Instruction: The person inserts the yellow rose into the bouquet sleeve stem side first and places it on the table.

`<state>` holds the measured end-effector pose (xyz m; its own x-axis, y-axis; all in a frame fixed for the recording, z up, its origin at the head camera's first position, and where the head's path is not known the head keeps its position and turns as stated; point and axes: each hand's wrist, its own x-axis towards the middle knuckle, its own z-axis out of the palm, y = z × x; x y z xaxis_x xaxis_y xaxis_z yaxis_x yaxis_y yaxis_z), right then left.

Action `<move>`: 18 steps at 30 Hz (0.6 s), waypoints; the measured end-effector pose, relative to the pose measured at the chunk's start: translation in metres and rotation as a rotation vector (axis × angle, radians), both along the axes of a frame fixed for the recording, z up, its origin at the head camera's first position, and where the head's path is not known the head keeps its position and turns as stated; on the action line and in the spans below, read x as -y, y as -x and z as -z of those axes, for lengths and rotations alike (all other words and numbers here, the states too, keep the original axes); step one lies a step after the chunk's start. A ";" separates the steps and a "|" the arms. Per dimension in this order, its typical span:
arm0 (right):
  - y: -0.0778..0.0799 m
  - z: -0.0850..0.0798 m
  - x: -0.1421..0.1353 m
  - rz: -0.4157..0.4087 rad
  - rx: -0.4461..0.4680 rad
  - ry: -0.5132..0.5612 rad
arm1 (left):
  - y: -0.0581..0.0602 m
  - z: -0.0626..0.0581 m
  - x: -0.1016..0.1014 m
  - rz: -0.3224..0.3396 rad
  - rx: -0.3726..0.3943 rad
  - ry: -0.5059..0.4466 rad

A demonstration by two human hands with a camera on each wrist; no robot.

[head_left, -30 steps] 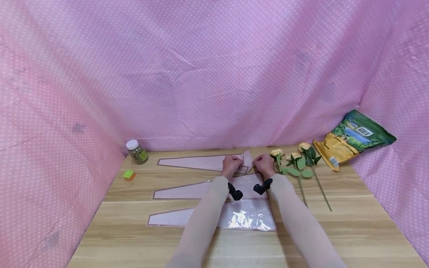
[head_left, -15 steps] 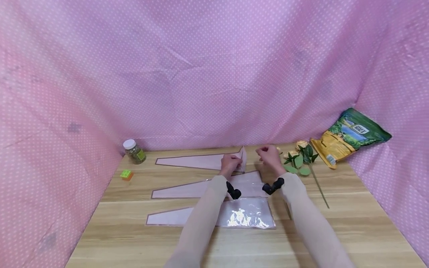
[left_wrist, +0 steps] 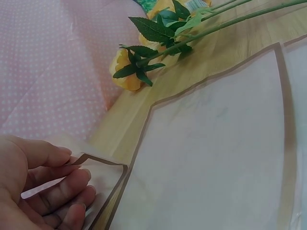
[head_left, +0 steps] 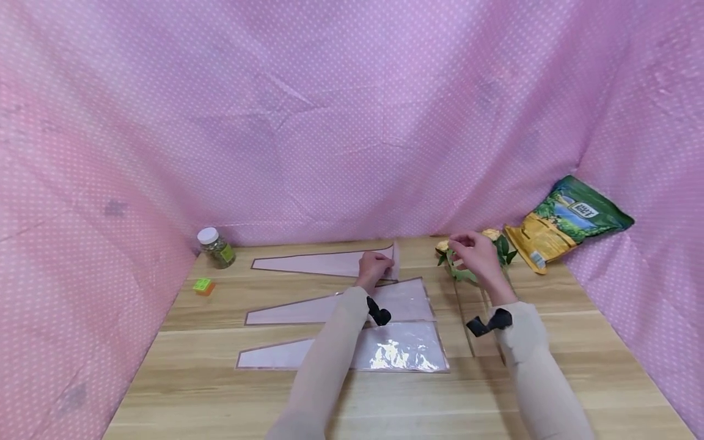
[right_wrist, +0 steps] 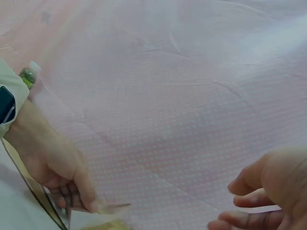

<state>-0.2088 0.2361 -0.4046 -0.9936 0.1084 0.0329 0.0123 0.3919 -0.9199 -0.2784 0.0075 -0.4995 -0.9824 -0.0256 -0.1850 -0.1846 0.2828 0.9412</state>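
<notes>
At the back of the table lies a tapered flower sleeve (head_left: 308,264), pale and see-through with a brown border. My left hand (head_left: 374,267) pinches its wide end, and the left wrist view shows the lifted edge between thumb and fingers. Over the yellow roses is my right hand (head_left: 477,256), fingers loosely bent, holding nothing in the right wrist view (right_wrist: 268,191). One rose (head_left: 442,245) shows left of that hand; the hand and forearm hide part of the others. A second sleeve (head_left: 404,298) and a third sleeve (head_left: 379,342) lie nearer, partly under the left forearm.
A green and yellow bag (head_left: 569,220) leans on the pink dotted curtain (head_left: 352,122) at the back right. On the left stand a white-lidded jar (head_left: 217,249) and a small green and orange block (head_left: 204,286). The wooden table (head_left: 385,406) extends in front.
My right hand has left the wide end of the far sleeve and moved right, over the roses. The left hand keeps its pinch on the sleeve.
</notes>
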 end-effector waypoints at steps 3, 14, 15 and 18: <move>-0.014 0.000 -0.009 -0.006 -0.012 -0.035 | 0.000 0.000 0.000 -0.001 0.000 0.008; -0.044 0.033 -0.030 -0.029 0.062 -0.124 | 0.002 0.001 0.002 0.008 0.032 0.004; -0.045 0.037 -0.030 -0.038 0.072 -0.139 | 0.003 0.002 0.001 0.006 0.032 0.000; -0.049 0.048 -0.031 -0.060 0.121 -0.169 | 0.004 0.002 0.001 0.008 0.033 0.002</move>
